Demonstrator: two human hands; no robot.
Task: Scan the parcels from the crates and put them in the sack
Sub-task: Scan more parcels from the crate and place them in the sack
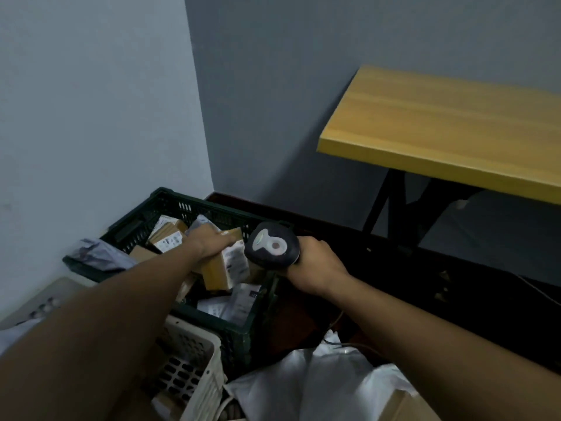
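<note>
My left hand (209,243) grips a small brown cardboard parcel (226,265) with a white label, held just above the dark green crate (170,202). That crate holds several more boxes and grey mailer bags. My right hand (315,265) is closed around the handle of a black barcode scanner (272,246), whose head sits right beside the parcel's label. The white sack (318,381) lies open at the bottom centre, below my right forearm.
A cream plastic crate (194,369) stands in front of the green one at the bottom left. A yellow wooden tabletop (440,123) on black legs juts out at the right. Grey walls meet in a corner behind the crates. Dark floor lies under the table.
</note>
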